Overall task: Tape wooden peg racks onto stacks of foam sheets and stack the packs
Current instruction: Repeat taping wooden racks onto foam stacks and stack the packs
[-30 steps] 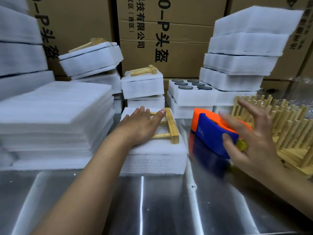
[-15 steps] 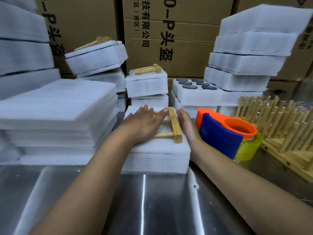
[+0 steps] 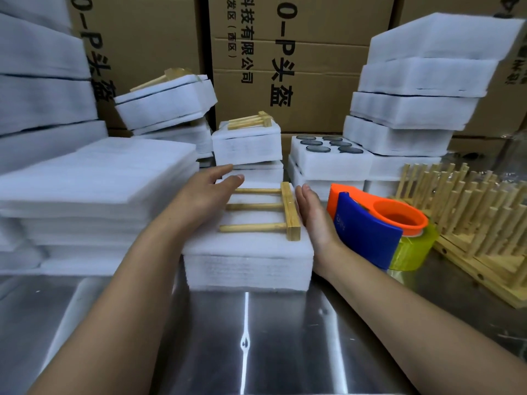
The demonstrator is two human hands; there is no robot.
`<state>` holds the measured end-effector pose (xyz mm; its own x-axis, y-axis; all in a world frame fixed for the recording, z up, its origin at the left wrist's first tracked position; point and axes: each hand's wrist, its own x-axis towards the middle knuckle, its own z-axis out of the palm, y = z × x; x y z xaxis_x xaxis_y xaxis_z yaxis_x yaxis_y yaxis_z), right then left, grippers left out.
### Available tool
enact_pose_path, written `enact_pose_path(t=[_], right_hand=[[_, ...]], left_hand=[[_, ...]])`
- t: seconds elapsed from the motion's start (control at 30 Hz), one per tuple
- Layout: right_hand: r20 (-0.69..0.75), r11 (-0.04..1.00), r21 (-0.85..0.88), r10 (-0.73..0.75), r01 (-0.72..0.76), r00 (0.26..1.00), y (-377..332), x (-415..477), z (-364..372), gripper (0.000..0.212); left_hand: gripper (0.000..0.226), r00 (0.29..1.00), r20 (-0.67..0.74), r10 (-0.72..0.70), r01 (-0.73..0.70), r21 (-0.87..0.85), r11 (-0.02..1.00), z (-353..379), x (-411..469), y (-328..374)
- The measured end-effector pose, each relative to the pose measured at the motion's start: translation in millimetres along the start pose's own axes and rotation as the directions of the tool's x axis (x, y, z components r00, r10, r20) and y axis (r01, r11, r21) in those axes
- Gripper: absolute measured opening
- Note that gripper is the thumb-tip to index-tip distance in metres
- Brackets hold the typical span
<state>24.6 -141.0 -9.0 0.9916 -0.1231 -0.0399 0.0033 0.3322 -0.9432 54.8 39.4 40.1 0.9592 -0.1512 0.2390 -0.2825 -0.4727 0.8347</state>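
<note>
Squaring rack (image 3: 268, 212) on foam (image 3: 248, 260) before taping.
My left hand (image 3: 206, 195) at 9, right hand (image 3: 312, 220) at 3 o'clock, fingers straight; next I likely grab the dispenser (image 3: 368, 238).

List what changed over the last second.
The right hand let go of the tape dispenser, which now sits at the right, and moved left to the right edge of the foam stack, beside the rack. The left hand slid left off the rack's pegs, uncovering them. Rack and foam stack stayed put.
</note>
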Motion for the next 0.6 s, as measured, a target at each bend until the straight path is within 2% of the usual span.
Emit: enact_pose_path(t=[0.1,0.23,0.33,0.43,0.6], right_hand=[[-0.007,1.000,0.003,0.015,-0.015,1.000,-0.8,-0.6,-1.6,0.030],[-0.003,1.000,0.018,0.022,-0.022,1.000,-1.9,-1.3,-2.3,0.039],[-0.009,1.000,0.009,0.019,-0.019,1.000,-1.4,-2.1,-2.5,0.038],[-0.011,0.999,0.012,0.032,-0.032,0.999,-1.2,-1.9,-2.6,0.039],[-0.017,0.999,0.012,0.040,-0.040,0.999,-0.5,0.8,-3.9,0.037]], left_hand=[[0.058,0.972,0.057,-0.229,0.232,-0.047,0.972,-0.4,3.7,-1.7],[0.040,0.919,0.060,-0.389,0.385,-0.334,0.860,-3.3,6.5,-2.2],[0.046,0.899,0.134,-0.416,0.436,-0.345,0.831,-4.8,6.6,-5.0],[0.064,0.881,0.205,-0.427,0.474,-0.373,0.798,-5.2,7.3,-6.2],[0.066,0.881,0.158,-0.446,0.471,-0.366,0.802,-3.8,9.5,-8.6]])
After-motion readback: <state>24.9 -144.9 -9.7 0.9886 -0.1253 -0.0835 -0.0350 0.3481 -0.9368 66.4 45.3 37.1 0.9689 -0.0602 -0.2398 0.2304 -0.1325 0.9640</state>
